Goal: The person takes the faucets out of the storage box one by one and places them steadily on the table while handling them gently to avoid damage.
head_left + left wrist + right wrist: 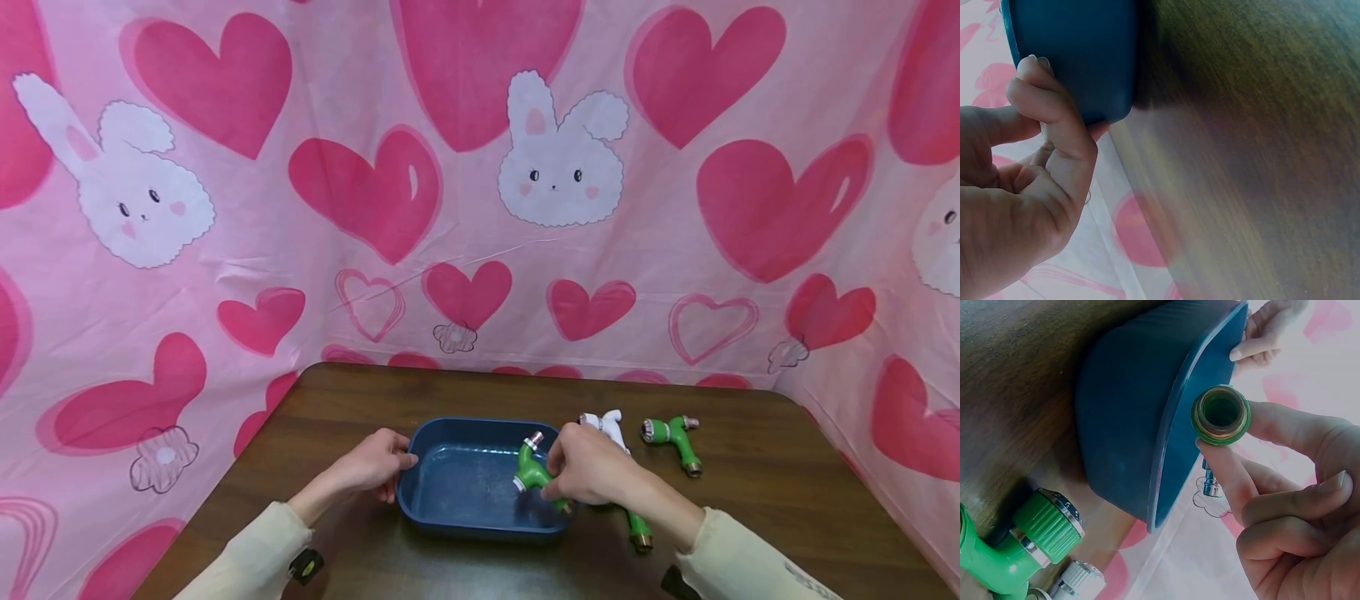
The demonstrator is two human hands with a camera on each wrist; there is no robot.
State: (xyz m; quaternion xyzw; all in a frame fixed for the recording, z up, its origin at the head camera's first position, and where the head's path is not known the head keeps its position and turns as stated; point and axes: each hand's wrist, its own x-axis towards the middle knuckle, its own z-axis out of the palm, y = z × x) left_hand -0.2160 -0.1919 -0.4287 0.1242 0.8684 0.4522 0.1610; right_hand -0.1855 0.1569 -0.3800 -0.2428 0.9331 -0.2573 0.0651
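Observation:
A dark blue rectangular basin (457, 492) stands on the table. My left hand (371, 462) grips its left rim, thumb over the edge; in the left wrist view the fingers of the left hand (1054, 144) lie against the outer wall. Over the basin's right part, my right hand (588, 467) pinches a green plastic tap (531, 473) with a metal-tipped outlet. The right wrist view shows the open threaded end of this green tap (1221, 415) between thumb and finger, above the rim.
Right of the basin lie a white tap (611, 429), a green tap (678, 437) and another green tap (639, 529) partly hidden under the right arm. The brown wooden table (750, 508) meets a pink heart-and-rabbit curtain (480, 233) behind and at the sides.

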